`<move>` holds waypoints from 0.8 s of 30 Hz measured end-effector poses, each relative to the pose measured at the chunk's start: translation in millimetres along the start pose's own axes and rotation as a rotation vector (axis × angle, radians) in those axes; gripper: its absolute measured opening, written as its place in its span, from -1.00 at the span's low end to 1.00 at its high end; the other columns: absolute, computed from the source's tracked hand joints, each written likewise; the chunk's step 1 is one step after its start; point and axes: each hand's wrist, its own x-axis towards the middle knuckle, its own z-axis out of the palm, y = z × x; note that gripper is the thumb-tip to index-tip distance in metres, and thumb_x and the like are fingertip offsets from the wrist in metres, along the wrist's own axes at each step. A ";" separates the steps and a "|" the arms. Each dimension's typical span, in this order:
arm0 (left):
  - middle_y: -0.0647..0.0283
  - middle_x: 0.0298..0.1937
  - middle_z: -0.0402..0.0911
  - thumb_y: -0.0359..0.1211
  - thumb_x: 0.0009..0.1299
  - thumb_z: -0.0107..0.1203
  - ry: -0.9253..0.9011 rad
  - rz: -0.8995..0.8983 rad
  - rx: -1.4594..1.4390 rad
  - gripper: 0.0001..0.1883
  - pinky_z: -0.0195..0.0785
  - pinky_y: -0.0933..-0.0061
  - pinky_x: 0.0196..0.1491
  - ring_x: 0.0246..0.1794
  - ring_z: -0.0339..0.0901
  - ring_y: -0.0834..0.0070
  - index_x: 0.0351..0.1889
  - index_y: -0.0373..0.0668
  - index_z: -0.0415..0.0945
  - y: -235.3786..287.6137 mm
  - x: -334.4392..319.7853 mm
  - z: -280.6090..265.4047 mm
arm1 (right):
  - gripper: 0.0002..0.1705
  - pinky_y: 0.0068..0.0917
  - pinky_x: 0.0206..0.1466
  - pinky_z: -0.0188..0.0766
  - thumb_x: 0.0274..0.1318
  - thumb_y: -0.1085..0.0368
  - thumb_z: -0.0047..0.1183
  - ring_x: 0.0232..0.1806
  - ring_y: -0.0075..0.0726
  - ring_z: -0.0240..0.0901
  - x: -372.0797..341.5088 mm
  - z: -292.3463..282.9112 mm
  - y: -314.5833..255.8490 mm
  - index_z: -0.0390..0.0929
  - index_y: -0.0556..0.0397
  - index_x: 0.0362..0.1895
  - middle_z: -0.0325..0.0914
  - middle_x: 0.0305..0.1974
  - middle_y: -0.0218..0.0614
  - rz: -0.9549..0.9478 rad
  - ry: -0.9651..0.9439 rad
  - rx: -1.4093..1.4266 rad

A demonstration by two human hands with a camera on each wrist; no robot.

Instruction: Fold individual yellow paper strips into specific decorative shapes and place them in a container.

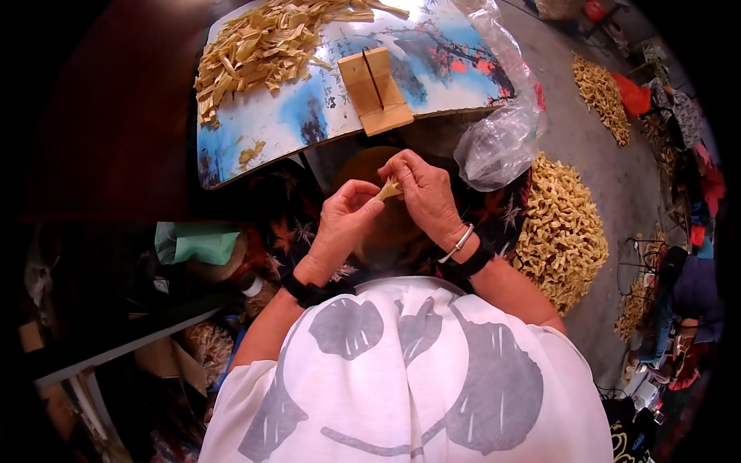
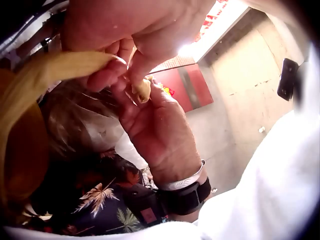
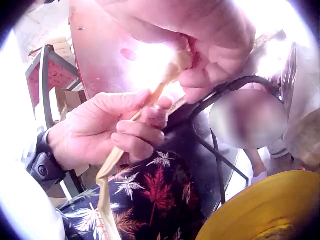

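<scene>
Both hands meet over the lap, in front of the board's near edge. A pale yellow strip [image 3: 116, 150] runs through the left hand [image 3: 107, 125], pinched between its thumb and fingers, and its tail hangs down. The right hand [image 1: 423, 193] grips the knotted upper end [image 3: 179, 65] of that strip, fingers curled round it. In the left wrist view the strip [image 2: 60, 67] crosses beside the left hand [image 2: 150, 25], with the right hand [image 2: 160, 132] facing it.
Loose dry strips [image 1: 262, 54] lie on the painted board [image 1: 293, 127], along with a wooden block stand [image 1: 377, 91] holding a thin dark rod. Clear plastic [image 1: 498, 147] drapes over the board's right end. A large pile of knotted pieces [image 1: 559, 235] is on the floor at right.
</scene>
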 end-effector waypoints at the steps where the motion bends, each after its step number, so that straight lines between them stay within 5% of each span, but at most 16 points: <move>1: 0.43 -0.36 0.53 -0.38 0.50 0.08 0.014 -0.008 0.054 -0.88 0.25 0.69 -0.40 -0.45 0.37 0.76 -0.10 -0.20 0.54 -2.9 -0.4 -4.6 | -0.72 -0.66 -0.40 0.42 0.37 0.15 0.01 -0.41 -0.63 0.50 2.0 0.7 3.9 0.53 0.13 -0.22 0.62 -0.40 -0.41 -0.045 -0.010 0.045; 4: 0.45 -0.42 0.49 -0.37 0.49 0.09 0.056 -0.005 -0.003 -0.90 0.16 0.71 -0.46 -0.52 0.28 0.79 -0.16 -0.19 0.53 -1.7 0.7 -5.7 | -0.78 -0.53 -0.43 0.41 0.20 0.18 0.20 -0.52 -0.52 0.48 -0.2 -3.2 4.3 0.54 0.06 -0.29 0.56 -0.44 -0.42 0.188 -0.226 0.366; 7: 0.52 -0.49 0.38 -0.37 0.49 0.08 -0.005 -0.026 -0.073 -0.90 0.05 0.74 -0.51 -0.58 0.19 0.82 -0.18 -0.20 0.54 4.7 -1.4 -3.2 | -0.81 -0.65 -0.48 0.32 0.14 0.24 0.25 -0.53 -0.71 0.35 -2.1 1.8 10.3 0.54 0.05 -0.28 0.47 -0.43 -0.57 0.321 -0.287 0.635; 10: 0.57 -0.53 0.30 -0.36 0.49 0.08 -0.017 -0.087 -0.108 -0.88 -0.05 0.76 -0.55 -0.62 0.11 0.84 -0.20 -0.21 0.55 6.5 -7.5 -14.8 | -0.86 -0.76 -0.57 0.03 0.20 0.30 0.18 -0.58 -0.79 0.18 -0.9 -1.4 10.0 0.52 -0.01 -0.19 0.37 -0.49 -0.64 0.168 -0.198 0.461; 17: 0.60 -0.55 0.32 -0.36 0.49 0.09 -0.074 -0.099 0.043 -0.88 -0.07 0.76 -0.58 -0.63 0.10 0.87 -0.20 -0.22 0.56 21.9 -2.3 -26.4 | -0.87 -0.77 -0.58 0.04 0.24 0.26 0.16 -0.59 -0.79 0.18 14.5 -20.9 1.6 0.55 -0.01 -0.19 0.39 -0.50 -0.64 0.330 -0.229 0.546; 22: 0.56 -0.51 0.42 -0.36 0.50 0.08 0.014 0.442 0.575 -0.83 0.10 0.72 -0.47 -0.51 0.24 0.83 -0.22 -0.28 0.60 65.4 55.5 -29.0 | -0.77 -0.74 -0.53 0.24 0.32 0.15 0.11 -0.57 -0.74 0.32 66.7 -38.6 -24.6 0.57 0.07 -0.24 0.49 -0.50 -0.54 0.051 -0.122 0.456; 24: 0.48 -0.55 0.41 -0.36 0.48 0.09 0.110 0.488 0.631 -0.82 0.17 0.66 -0.44 -0.50 0.28 0.76 -0.29 -0.29 0.59 86.9 81.6 -25.0 | -0.74 -0.67 -0.50 0.30 0.34 0.14 0.08 -0.55 -0.71 0.36 95.6 -39.8 -20.4 0.56 0.09 -0.21 0.50 -0.50 -0.52 -0.051 -0.039 0.359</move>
